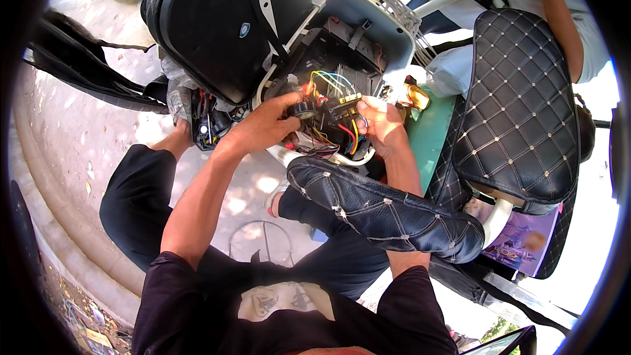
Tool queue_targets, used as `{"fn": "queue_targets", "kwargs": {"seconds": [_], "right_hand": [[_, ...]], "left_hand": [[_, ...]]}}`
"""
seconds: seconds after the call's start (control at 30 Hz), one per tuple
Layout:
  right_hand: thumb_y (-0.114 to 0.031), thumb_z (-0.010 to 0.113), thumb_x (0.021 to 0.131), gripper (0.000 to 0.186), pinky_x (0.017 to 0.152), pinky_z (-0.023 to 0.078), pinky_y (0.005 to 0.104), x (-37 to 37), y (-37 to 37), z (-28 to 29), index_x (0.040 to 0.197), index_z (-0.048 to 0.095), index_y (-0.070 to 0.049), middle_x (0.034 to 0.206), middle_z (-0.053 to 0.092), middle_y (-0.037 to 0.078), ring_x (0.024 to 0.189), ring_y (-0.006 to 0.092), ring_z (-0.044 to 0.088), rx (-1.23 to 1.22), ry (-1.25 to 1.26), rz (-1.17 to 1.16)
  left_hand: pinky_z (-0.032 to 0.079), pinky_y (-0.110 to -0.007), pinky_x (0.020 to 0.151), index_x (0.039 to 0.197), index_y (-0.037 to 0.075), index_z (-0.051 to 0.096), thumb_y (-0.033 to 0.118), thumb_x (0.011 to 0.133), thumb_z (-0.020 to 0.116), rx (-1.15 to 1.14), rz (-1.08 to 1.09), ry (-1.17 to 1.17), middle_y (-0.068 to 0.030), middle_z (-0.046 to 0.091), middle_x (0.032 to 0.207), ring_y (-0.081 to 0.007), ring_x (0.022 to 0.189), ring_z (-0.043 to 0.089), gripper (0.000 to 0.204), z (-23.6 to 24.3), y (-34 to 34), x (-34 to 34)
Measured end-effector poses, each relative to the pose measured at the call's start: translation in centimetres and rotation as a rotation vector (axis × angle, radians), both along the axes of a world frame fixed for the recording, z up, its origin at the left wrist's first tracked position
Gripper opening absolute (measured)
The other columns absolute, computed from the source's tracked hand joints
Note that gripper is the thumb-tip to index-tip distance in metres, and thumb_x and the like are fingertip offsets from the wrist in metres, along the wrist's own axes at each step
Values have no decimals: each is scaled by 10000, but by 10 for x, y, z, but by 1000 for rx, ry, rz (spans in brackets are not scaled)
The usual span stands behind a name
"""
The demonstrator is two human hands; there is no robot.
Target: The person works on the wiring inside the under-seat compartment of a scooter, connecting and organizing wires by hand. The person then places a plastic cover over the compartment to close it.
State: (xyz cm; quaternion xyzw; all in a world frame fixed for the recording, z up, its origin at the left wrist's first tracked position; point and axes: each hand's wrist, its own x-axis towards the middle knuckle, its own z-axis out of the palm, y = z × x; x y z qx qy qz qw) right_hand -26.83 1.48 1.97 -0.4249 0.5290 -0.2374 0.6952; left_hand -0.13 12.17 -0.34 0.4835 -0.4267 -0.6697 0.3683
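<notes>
My left hand (263,125) pinches a roll of black tape (303,110) above the vehicle's opened compartment. Close beside it, my right hand (382,123) is closed on a black wired part (344,110) with a yellow strip along its top; its exact kind is unclear. Red, yellow and blue wires (355,137) hang below my right fingers, and thin coloured wires (322,77) arch up between the hands. Under the hands, the grey compartment (397,23) contains more wiring and a dark finned unit (351,77). Parts of the bundle are hidden by my fingers.
A black seat (204,26) stands tipped up behind the compartment. Quilted black padding (388,207) crosses over my right forearm, beside a quilted backrest (516,105). A tool box (209,120) sits left of the compartment. Another person's arm (559,13) shows at upper right.
</notes>
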Motion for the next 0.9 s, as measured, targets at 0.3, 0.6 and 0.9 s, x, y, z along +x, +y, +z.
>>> {"fn": "queue_targets", "kwargs": {"seconds": [0.3,0.6,0.9], "right_hand": [[-114,746,970,189,594,415,240,11,6,8,1098,704,18,867,656,6,666,89,530,-113,44,121],[-12,694,997,192,631,544,269,16,8,-2,1166,633,53,901,737,95,784,136,701,-242,122,184],[14,701,919,479,965,573,379,25,5,19,1389,620,-40,1249,697,174,1074,284,724,-788,224,313]], "left_hand": [[464,-308,688,1094,-15,637,-7,914,657,-183,20,-320,-38,642,853,-91,787,531,181,38,21,22],[507,-435,748,1117,-26,665,170,944,726,-403,-100,-385,-215,673,819,-335,764,639,268,74,-6,4],[551,-364,758,1050,-9,683,351,998,766,-393,-86,-451,-110,741,865,-168,776,659,373,60,-60,-25]]}}
